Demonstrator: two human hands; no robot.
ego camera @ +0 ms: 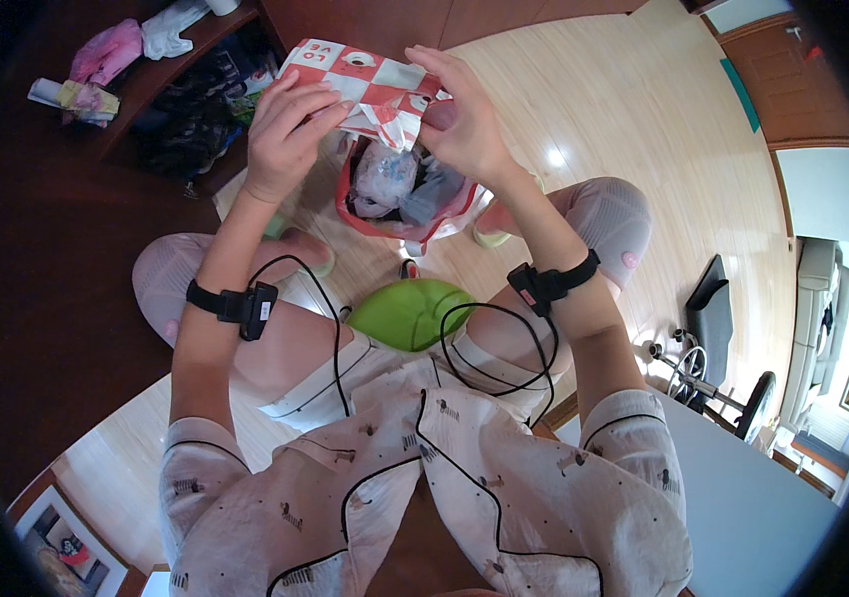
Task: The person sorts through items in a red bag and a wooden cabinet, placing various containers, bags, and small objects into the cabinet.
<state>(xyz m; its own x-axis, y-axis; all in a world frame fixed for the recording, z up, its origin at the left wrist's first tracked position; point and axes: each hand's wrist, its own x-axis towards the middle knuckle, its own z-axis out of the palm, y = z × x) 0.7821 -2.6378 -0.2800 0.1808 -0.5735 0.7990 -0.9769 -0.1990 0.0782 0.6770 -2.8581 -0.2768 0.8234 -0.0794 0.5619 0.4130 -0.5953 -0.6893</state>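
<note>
A red-and-white checked paper or plastic bag [370, 83], printed with cartoon faces and lettering, is held up in front of me. My left hand [291, 127] grips its left side with the fingers spread over the front. On its right end my right hand [463, 119] holds the edge between thumb and fingers. Below the bag, on the floor, stands an open red-rimmed bag [350, 213]. Inside it are a clear plastic bundle [385, 175] and a greyish plastic bag [432, 195]. The checked bag hides its far part.
A dark wooden cabinet [73, 246] is at left, its shelf holding a pink plastic bag [107, 52], a white plastic bag [170, 30] and folded packaging [85, 101]. A green rounded seat or cushion [405, 313] sits between my legs. Exercise equipment [711, 373] stands right. Cables [335, 328] hang from both forearm straps.
</note>
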